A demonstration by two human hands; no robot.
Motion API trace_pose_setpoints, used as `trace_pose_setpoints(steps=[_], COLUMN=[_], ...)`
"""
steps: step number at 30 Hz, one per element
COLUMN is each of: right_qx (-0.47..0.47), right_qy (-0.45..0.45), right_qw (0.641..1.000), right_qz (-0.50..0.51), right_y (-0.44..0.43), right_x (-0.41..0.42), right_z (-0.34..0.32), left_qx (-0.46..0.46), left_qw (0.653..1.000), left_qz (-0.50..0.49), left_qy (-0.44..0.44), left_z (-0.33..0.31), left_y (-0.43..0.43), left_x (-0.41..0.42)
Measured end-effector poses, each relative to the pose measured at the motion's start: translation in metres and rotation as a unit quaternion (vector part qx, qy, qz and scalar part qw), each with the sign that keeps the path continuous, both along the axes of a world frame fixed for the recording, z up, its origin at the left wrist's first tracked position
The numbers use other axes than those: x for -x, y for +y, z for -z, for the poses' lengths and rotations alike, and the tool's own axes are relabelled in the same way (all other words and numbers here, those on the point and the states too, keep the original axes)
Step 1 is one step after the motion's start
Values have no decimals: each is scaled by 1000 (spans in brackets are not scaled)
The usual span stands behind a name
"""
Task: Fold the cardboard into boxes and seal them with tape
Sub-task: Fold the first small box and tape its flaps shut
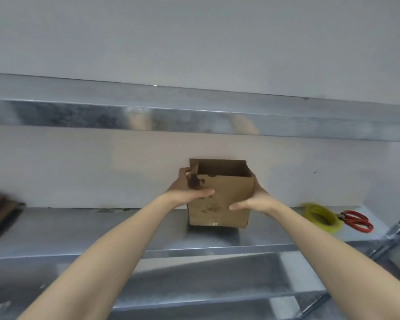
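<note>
Box (219,204) looks to sit upright mid-shelf (102,227), open end up. Left hand (189,190) and right hand (252,200) grip its sides, thumbs across the front. Tape (321,217) lies near the shelf's right end, so the right hand's closer, I'd say.

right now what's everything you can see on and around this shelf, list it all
cardboard box: one, brown, open at the top, middle of the shelf
tape roll: one, yellow, on the shelf right of the box
scissors: one pair, red handles, just right of the tape roll
flat cardboard: a stack, brown, far left of the shelf; count unclear
shelf: one, grey metal, under all of these
upper shelf: one, grey metal, above the box
left hand: grips the box's left side
right hand: grips the box's right side
</note>
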State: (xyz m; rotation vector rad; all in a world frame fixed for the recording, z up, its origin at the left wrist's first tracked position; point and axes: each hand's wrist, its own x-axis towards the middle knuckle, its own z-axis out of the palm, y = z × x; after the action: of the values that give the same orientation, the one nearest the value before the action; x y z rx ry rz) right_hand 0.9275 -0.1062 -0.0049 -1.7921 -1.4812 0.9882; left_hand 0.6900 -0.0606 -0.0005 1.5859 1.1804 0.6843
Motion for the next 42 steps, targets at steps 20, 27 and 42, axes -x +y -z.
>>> trace_pose_setpoints(steps=[20,27,42], right_qx=[-172,-170,-145], right_qy=[81,45,-13], right_qw=[980,983,989], right_qz=[-56,-53,16], right_y=[-2,-3,-3], right_x=[-61,-51,-45], right_z=[50,35,32], left_qx=[-64,-62,-21], left_qw=[993,992,999], left_qz=[-102,-111,-46], left_qy=[-18,-23,-14], left_z=[34,31,21], left_y=[-14,-16,-10], left_x=[-53,-49,-46])
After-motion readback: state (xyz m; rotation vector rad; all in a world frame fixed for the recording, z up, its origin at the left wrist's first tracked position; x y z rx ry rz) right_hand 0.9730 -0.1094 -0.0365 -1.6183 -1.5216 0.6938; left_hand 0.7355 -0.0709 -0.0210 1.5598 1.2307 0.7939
